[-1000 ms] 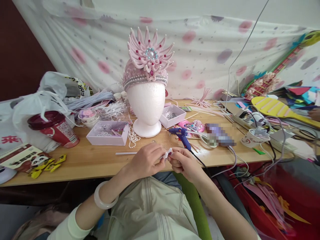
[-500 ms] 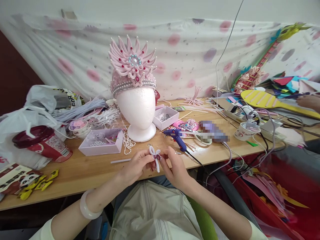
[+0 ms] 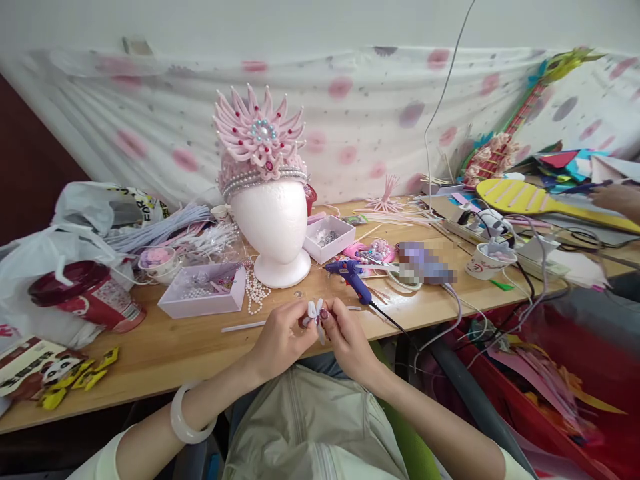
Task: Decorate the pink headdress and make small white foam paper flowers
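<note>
Between the fingertips of both hands is a small white looped pipe cleaner (image 3: 315, 309), its tail hanging down. My left hand (image 3: 285, 332) pinches it from the left, and my right hand (image 3: 346, 335) grips it from the right; the fingers partly cover it. Behind the hands stands a white foam head (image 3: 273, 223) wearing a pink crown (image 3: 263, 137) with pearls and red beads. A blue glue gun (image 3: 354, 277) lies just beyond my right hand. On the table left of my hands lies a straight white pipe cleaner (image 3: 243, 326).
A lilac box of beads (image 3: 203, 303), a pearl string (image 3: 256, 293) and a red cup (image 3: 87, 297) lie to the left. Another small box (image 3: 329, 243) stands behind. At right are a paper cup (image 3: 490, 260), cables and a yellow paddle shape (image 3: 520, 198). A co-worker's hand (image 3: 617, 199) shows far right.
My hands have drawn closer together around the looped pipe cleaner, turning it so its loops look smaller and the purple-red piece at its middle is mostly covered. The view has shifted slightly.
</note>
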Demonstrator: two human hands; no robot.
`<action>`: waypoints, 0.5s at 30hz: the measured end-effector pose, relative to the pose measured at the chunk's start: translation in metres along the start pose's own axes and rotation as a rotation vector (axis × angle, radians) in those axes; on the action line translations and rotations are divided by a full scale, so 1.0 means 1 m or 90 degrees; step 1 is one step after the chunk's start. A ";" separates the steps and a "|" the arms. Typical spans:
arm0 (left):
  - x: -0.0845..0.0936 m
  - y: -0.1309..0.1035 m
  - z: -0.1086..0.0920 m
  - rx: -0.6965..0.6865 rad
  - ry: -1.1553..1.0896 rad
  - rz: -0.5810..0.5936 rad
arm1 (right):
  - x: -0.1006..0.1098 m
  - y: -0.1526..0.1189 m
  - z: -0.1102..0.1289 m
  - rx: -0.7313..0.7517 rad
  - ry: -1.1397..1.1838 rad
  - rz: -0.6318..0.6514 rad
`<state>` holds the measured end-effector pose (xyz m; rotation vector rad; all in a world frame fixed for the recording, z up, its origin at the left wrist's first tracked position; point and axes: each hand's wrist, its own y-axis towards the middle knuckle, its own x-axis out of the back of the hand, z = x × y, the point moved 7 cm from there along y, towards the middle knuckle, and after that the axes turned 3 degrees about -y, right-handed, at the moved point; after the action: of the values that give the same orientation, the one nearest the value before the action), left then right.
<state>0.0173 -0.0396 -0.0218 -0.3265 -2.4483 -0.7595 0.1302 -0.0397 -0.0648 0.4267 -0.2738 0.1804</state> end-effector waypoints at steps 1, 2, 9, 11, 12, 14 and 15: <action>0.000 0.000 -0.003 -0.039 0.042 -0.004 | -0.001 -0.001 -0.002 -0.017 0.019 -0.001; 0.000 -0.001 -0.005 -0.072 0.071 -0.008 | -0.002 -0.002 -0.004 -0.031 0.035 -0.004; 0.005 -0.013 -0.016 -0.245 0.222 -0.041 | -0.014 -0.007 -0.012 -0.110 0.098 0.019; 0.004 -0.018 -0.025 -0.364 0.311 -0.015 | -0.017 -0.004 -0.017 -0.160 0.114 0.077; 0.003 -0.021 -0.029 -0.438 0.359 0.011 | -0.020 -0.003 -0.020 -0.209 0.134 0.124; -0.002 -0.029 -0.035 -0.574 0.425 0.082 | -0.026 -0.002 -0.026 -0.332 0.193 0.242; -0.003 -0.031 -0.036 -0.615 0.437 0.118 | -0.028 -0.002 -0.026 -0.388 0.225 0.299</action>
<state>0.0240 -0.0859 -0.0126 -0.5193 -1.2722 -1.6096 0.1103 -0.0338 -0.0965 -0.2828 -0.0659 0.6058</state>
